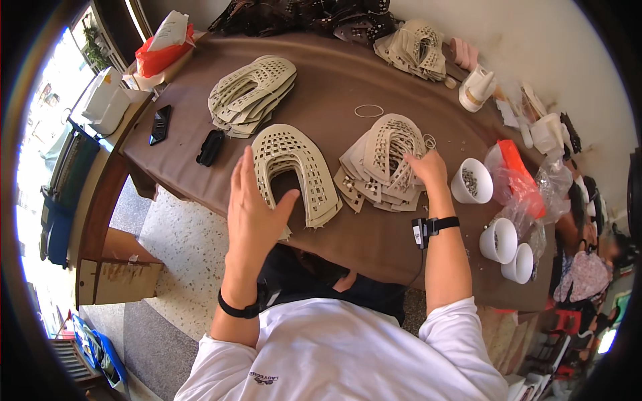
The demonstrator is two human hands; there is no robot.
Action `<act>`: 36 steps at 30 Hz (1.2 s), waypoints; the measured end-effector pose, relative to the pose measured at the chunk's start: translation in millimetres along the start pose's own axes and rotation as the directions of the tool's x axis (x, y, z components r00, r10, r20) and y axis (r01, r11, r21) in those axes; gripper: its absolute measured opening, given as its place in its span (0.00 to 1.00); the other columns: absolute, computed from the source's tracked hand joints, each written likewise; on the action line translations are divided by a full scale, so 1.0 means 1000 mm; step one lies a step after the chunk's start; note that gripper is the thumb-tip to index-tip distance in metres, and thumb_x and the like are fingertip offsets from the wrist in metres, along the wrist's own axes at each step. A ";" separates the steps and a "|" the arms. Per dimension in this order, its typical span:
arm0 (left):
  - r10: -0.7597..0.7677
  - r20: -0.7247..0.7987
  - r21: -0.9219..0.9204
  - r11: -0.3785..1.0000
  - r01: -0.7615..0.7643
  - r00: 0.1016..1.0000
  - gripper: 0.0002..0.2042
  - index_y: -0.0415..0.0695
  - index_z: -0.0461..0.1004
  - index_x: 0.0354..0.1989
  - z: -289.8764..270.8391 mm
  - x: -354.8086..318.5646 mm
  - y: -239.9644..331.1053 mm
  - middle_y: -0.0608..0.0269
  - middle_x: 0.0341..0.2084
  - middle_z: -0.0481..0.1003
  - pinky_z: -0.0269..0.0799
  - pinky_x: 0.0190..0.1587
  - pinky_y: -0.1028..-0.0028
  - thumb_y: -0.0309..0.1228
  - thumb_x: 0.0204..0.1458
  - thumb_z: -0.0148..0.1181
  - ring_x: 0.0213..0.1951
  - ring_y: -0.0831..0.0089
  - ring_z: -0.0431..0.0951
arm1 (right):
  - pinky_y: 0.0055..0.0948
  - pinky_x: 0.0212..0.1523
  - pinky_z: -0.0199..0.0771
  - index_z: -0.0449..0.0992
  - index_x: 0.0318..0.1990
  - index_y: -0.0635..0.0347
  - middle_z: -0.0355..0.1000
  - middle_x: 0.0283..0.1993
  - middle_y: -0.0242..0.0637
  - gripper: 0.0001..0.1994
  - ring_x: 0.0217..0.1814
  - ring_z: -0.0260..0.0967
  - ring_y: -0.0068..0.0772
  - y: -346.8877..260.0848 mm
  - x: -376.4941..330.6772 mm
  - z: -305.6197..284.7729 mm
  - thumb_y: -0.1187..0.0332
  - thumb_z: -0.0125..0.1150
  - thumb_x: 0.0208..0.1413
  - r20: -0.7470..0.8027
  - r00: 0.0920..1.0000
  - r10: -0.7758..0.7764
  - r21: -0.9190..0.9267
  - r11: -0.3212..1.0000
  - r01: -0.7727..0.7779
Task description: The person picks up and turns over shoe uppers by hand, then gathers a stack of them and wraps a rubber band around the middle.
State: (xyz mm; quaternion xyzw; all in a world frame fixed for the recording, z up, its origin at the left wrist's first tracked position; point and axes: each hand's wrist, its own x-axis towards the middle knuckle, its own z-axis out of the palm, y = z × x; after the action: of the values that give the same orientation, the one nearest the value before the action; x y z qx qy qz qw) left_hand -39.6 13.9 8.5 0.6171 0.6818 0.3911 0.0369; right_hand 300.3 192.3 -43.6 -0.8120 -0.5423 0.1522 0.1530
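Observation:
My left hand (251, 210) is open, thumb and fingers apart, beside the left edge of a stack of cream, U-shaped, perforated shoe uppers (309, 164); it seems to hold nothing. To the right lies a second, looser stack of similar uppers (384, 150), fanned out and dotted with small shiny studs. My right hand (428, 167) reaches onto that stack's right side, its fingers closed at the edge of the uppers; the far fingertips are partly hidden. A thin pale loop (429, 141) shows just above this hand.
More upper stacks lie at the far left (253, 93) and far right (414, 50) of the brown-covered table (321, 73). White cups (472, 180) with small metal pieces stand at right, near plastic bags (518, 177). A phone (160, 125), black case (210, 148) and rubber band (368, 111) lie about.

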 end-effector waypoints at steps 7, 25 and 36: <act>0.052 0.209 -0.418 0.907 0.041 0.977 0.42 0.38 0.62 0.72 0.008 -0.027 0.031 0.42 0.61 0.71 0.80 0.54 0.63 0.28 0.47 0.76 0.55 0.52 0.81 | 0.36 0.37 0.83 0.84 0.37 0.67 0.82 0.37 0.42 0.15 0.37 0.83 0.34 0.019 0.017 0.005 0.64 0.78 0.47 0.300 0.953 -0.047 0.699 0.690 -0.186; 0.174 0.462 -0.540 0.833 0.121 0.869 0.35 0.36 0.65 0.70 0.041 -0.023 0.065 0.43 0.59 0.74 0.79 0.56 0.63 0.31 0.53 0.73 0.57 0.55 0.79 | 0.29 0.45 0.76 0.78 0.46 0.69 0.81 0.40 0.37 0.12 0.40 0.76 0.24 0.006 -0.015 -0.050 0.73 0.68 0.57 -0.208 0.943 -0.259 0.788 0.526 0.319; 0.316 0.526 -0.837 0.024 0.547 0.790 0.38 0.36 0.58 0.73 0.033 -0.006 0.095 0.48 0.62 0.71 0.68 0.66 0.61 0.38 0.57 0.70 0.65 0.61 0.70 | 0.44 0.42 0.70 0.76 0.38 0.60 0.75 0.36 0.40 0.11 0.40 0.74 0.49 -0.052 -0.205 -0.121 0.78 0.67 0.47 -0.121 0.390 -0.913 0.279 0.346 0.896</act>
State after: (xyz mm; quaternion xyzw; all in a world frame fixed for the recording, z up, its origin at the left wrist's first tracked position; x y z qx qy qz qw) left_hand 56.8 18.1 38.5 0.4325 0.2124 0.5287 0.6988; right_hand 231.4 11.1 104.2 -0.3391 -0.8737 0.1453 0.3172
